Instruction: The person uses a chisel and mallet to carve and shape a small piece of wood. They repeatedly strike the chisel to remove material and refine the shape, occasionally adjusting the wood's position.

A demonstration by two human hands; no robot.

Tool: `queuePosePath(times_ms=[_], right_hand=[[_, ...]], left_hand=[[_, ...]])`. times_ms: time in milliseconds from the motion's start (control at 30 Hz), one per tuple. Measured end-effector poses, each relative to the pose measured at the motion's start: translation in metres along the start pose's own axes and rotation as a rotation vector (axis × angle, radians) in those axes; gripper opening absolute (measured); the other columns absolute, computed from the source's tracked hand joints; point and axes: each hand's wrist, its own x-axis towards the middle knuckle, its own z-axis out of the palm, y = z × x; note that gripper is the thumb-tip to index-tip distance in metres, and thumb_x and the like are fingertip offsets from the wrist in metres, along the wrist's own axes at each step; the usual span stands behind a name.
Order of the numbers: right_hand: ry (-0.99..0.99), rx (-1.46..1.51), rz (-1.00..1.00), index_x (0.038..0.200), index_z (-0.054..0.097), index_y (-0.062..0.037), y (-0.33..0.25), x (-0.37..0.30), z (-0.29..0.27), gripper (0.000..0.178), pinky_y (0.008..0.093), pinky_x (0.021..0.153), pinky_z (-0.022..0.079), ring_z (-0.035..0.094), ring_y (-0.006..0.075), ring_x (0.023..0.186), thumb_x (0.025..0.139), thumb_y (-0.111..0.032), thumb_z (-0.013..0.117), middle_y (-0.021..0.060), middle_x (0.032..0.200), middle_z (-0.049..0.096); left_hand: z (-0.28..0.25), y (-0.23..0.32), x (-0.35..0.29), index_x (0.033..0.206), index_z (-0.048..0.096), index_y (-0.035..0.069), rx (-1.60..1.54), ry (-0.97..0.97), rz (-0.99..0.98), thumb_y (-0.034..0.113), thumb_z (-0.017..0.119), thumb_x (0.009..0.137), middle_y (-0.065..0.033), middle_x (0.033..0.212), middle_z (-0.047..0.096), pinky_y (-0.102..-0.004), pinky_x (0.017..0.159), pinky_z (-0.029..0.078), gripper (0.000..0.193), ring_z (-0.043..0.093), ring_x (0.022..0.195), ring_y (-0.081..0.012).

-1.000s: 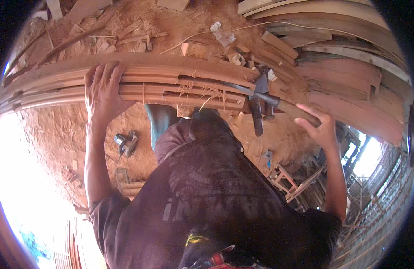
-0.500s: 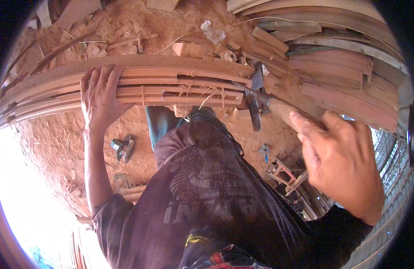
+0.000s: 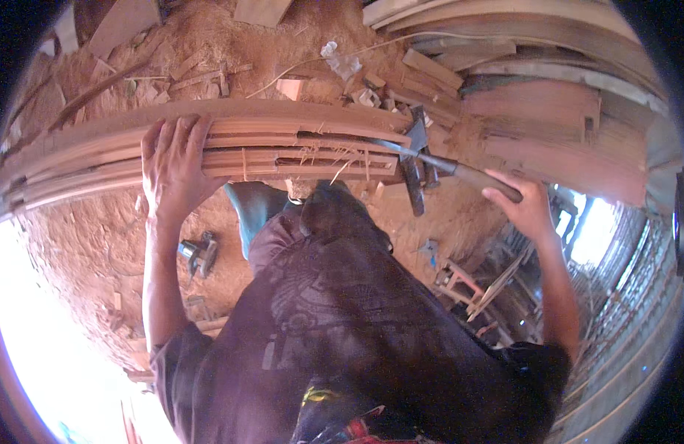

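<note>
A bundle of long grooved wooden pieces [image 3: 260, 122] spans the space before me, with narrow slots and loose splinters near its right end. My left hand [image 3: 175, 155] grips the bundle left of the slots, fingers over the far side and thumb along the near edge. In my right hand [image 3: 525, 203] is the wooden handle of a chisel [image 3: 449, 166], closed round its rear end. Its metal blade slants left over the end of the wood, the tip at the far slot. Just below the blade, dark metal clamp-like parts [image 3: 412, 185] stand against the wood's end.
A handheld power tool [image 3: 199, 254] lies on the dusty ground to the left. Stacked boards [image 3: 534, 111] fill the far right. Offcuts [image 3: 431, 70] and crumpled white scrap [image 3: 342, 63] lie beyond the bundle. A small wooden frame [image 3: 460, 285] stands at the lower right.
My right hand has moved away from close to the camera, down to the right of the wood, with the chisel now in full view. My left hand keeps its hold.
</note>
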Motion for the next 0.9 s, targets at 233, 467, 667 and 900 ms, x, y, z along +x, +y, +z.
queuePosePath(times_ms=[233, 467, 667, 900], right_hand=[[0.052, -0.595, -0.169, 0.123, 0.077, -0.0149, -0.127, -0.025, -0.031, 0.032, 0.0421, 0.092, 0.054, 0.072, 0.0355, 0.099, 0.092, -0.023, 0.077, 0.0186, 0.109, 0.076], [0.080, -0.056, -0.008, 0.113, 0.079, -0.0108, -0.088, 0.000, -0.026, 0.031, 0.0406, 0.098, 0.052, 0.073, 0.0308, 0.105, 0.088, -0.028, 0.082, 0.0180, 0.111, 0.077], [0.032, 0.019, 0.024, 0.121, 0.078, -0.0118, 0.015, -0.001, 0.006, 0.035, 0.0363, 0.094, 0.055, 0.074, 0.0279, 0.106, 0.089, -0.025, 0.081, 0.0153, 0.115, 0.077], [0.088, -0.572, -0.156, 0.119, 0.079, -0.0145, -0.121, -0.026, -0.026, 0.028, 0.0404, 0.090, 0.055, 0.074, 0.0301, 0.101, 0.093, -0.022, 0.076, 0.0157, 0.110, 0.078]], left_hand=[[-0.008, -0.002, 0.000, 0.136, 0.059, 0.014, 0.068, -0.009, -0.011, 0.037, 0.094, 0.055, -0.0081, 0.130, 0.064, -0.0486, 0.119, 0.034, 0.091, 0.057, 0.127, -0.0303], [-0.006, -0.002, -0.004, 0.135, 0.061, 0.013, 0.055, 0.009, -0.011, 0.039, 0.094, 0.054, -0.0093, 0.130, 0.063, -0.0494, 0.118, 0.034, 0.091, 0.057, 0.127, -0.0311], [0.000, 0.000, 0.007, 0.133, 0.061, 0.010, 0.027, -0.003, 0.031, 0.038, 0.094, 0.055, -0.0101, 0.128, 0.063, -0.0496, 0.118, 0.035, 0.089, 0.057, 0.126, -0.0326], [-0.003, -0.002, 0.003, 0.134, 0.061, 0.014, 0.083, 0.009, 0.008, 0.040, 0.095, 0.054, -0.0093, 0.128, 0.064, -0.0494, 0.117, 0.035, 0.091, 0.057, 0.125, -0.0334]])
